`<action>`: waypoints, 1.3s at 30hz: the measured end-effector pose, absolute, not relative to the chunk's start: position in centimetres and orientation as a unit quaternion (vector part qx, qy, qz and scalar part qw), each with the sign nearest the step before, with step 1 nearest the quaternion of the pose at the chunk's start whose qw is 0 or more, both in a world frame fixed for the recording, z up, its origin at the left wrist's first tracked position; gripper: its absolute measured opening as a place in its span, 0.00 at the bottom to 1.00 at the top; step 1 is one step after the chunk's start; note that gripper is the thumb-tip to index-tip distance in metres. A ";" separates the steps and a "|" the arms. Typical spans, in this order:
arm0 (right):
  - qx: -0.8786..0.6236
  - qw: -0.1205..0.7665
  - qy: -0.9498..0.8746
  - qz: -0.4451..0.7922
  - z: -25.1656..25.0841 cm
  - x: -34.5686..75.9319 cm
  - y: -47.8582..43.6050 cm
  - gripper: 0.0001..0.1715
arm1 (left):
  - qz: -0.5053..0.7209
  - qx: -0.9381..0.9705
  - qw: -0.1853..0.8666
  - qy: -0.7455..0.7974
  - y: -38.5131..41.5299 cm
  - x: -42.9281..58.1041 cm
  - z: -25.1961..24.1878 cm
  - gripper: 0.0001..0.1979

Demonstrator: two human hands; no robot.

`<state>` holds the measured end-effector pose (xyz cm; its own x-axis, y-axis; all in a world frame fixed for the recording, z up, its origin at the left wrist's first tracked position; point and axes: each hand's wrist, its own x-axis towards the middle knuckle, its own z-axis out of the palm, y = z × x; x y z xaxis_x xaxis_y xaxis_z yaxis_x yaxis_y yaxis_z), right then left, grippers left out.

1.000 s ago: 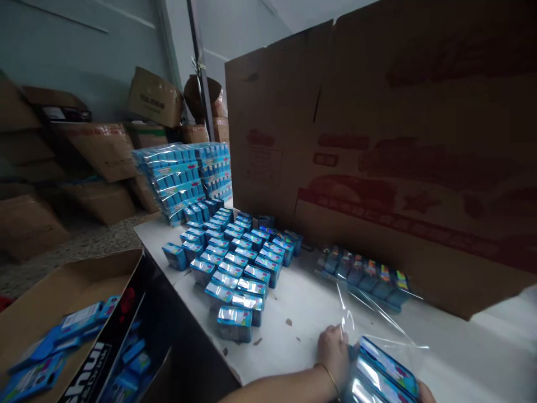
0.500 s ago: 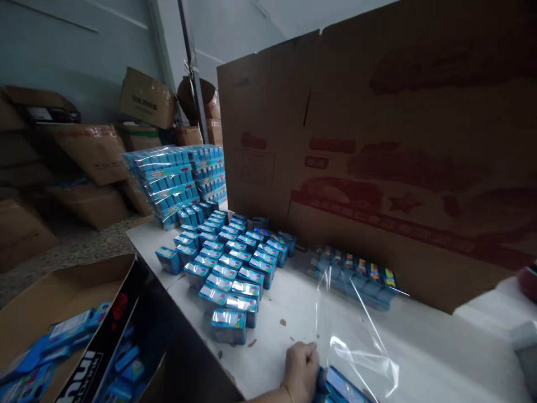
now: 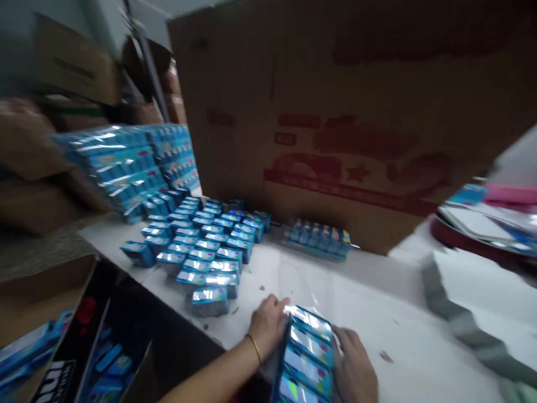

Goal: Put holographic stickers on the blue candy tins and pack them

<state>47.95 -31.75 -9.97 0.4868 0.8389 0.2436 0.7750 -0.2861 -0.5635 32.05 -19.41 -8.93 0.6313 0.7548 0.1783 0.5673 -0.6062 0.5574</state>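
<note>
A row of several small blue boxes [image 3: 308,352], shiny on top as if under clear film, is between my hands at the table's near edge. My left hand [image 3: 267,323], with a thin yellow band at the wrist, is closed at the row's upper left corner. Along the right side of the row my right hand [image 3: 356,366] presses, fingers bent against it. Faint clear film [image 3: 300,282] spreads just beyond the row. To the left, many blue boxes [image 3: 205,252] stand in rows on the white table [image 3: 377,313].
A large cardboard sheet [image 3: 335,123] stands upright behind the table. Before it lies a wrapped row of boxes [image 3: 319,238]. Wrapped stacks [image 3: 121,162] stand far left. An open carton [image 3: 71,330] holds loose blue boxes. White folded sheets [image 3: 482,296] and a dark red basin [image 3: 461,238] are at right.
The view has swung right. My right hand has come into view on the row of boxes. The row is now further into view, and the film beyond it looks lower and flatter.
</note>
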 end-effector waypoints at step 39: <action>-0.870 0.134 -0.467 -0.081 -12.0 45.8 -33.2 0.14 | 0.007 0.939 0.107 0.327 -19.4 31.4 -9.8 0.17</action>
<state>45.78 -33.18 -11.98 0.5504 0.7913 0.2663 0.8348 -0.5278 -0.1568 31.36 -19.35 -9.83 0.7862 0.6153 -0.0570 0.6123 -0.7635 0.2054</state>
